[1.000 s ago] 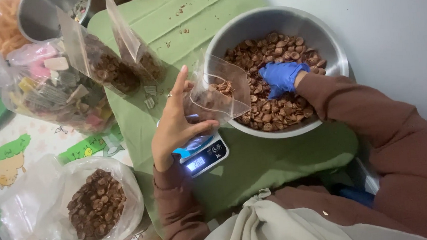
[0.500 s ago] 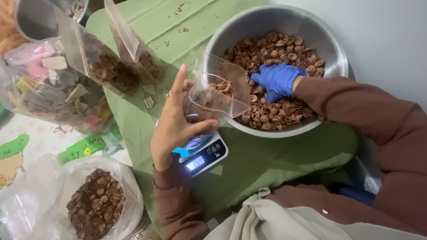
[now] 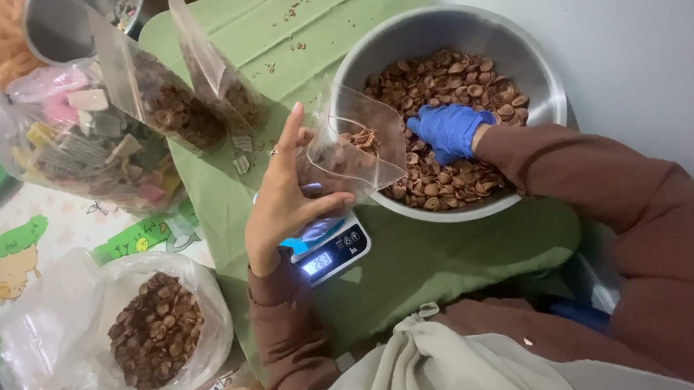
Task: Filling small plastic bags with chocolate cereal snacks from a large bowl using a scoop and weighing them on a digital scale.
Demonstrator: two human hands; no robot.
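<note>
Head view: my left hand (image 3: 285,198) holds the clear pouch (image 3: 356,144) open over the scale (image 3: 330,254); my gloved right hand (image 3: 447,130) grips brown pieces (image 3: 467,80) in the bowl (image 3: 545,77).

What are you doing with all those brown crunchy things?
A person's bare left hand holds a clear plastic pouch open over a small digital scale. The right hand, in a blue glove, reaches into a big metal bowl of brown snack pieces. A few pieces are already in the pouch.
</note>
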